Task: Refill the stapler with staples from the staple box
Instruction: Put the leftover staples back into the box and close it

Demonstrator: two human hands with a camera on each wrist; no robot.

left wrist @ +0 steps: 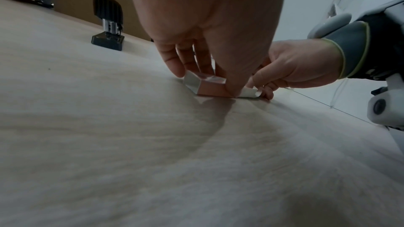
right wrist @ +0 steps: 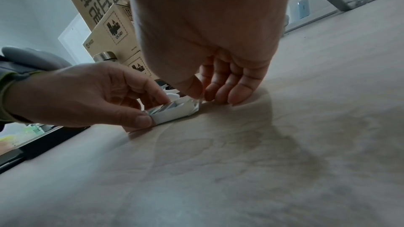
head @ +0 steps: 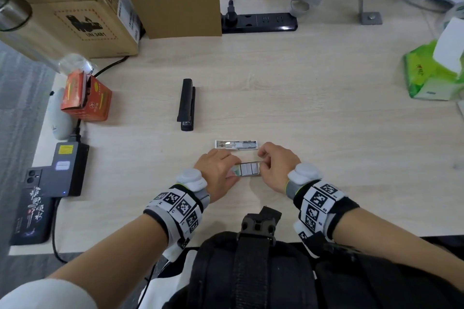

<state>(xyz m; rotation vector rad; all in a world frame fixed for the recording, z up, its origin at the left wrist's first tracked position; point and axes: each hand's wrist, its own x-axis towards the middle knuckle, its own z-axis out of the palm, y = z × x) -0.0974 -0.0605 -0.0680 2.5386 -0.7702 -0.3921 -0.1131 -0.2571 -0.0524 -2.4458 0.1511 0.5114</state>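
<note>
The small staple box [head: 248, 168] lies on the desk close to me, its inner tray slid out to the right and showing silver staple strips. My left hand [head: 232, 169] grips the pinkish outer sleeve [left wrist: 210, 91] between thumb and fingers. My right hand [head: 262, 162] pinches the white tray's right end [right wrist: 192, 106] with thumb and forefinger. Just beyond the box, a white stapler [head: 236, 145] lies with its metal magazine exposed. A black stapler [head: 187, 104] lies farther back on the left, also seen end-on as the black stapler [left wrist: 108, 23].
Cardboard boxes [head: 75, 7] and a black power strip [head: 258, 22] line the back of the desk. An orange carton [head: 86, 98], a charger brick [head: 67, 168] and a phone [head: 32, 208] sit at the left. A green tissue pack [head: 434, 75] is at the right.
</note>
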